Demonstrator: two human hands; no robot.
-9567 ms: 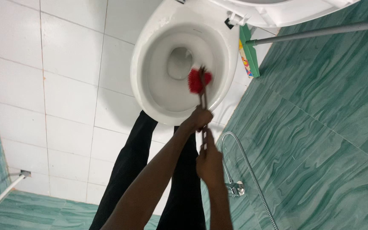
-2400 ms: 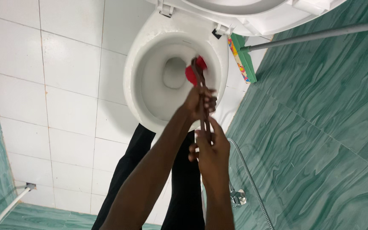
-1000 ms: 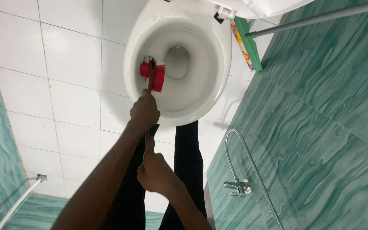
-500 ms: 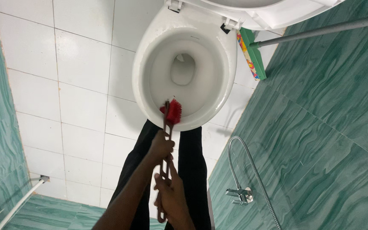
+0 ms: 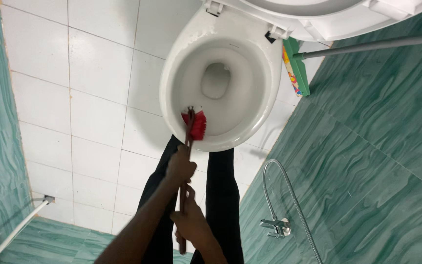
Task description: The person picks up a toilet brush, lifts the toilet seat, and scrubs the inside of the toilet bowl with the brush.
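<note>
**Red brush at the near inner wall of the toilet bowl**

The red toilet brush (image 5: 195,124) presses against the inside of the white toilet bowl (image 5: 172,78) at about 7 o'clock, just under the rim. Its dark handle runs down towards the person. The left hand (image 5: 180,165) is wrapped tightly round the upper handle; the right hand (image 5: 190,226) is closed round the lower end.

The bowl looks wet and mostly white; foam or droplets sit on the rim near 11 o'clock, so, judging by that, the far side may need more scrubbing. The seat and lid (image 5: 318,14) stand raised.

Around it: a green mop head (image 5: 300,66) with a grey pole at 2 o'clock, a metal spray hose (image 5: 279,186) on the green wall at 4 o'clock, and a white pipe (image 5: 15,232) at 8 o'clock. The person's dark trouser legs (image 5: 221,195) stand just before the bowl. Nothing blocks the brush.
</note>
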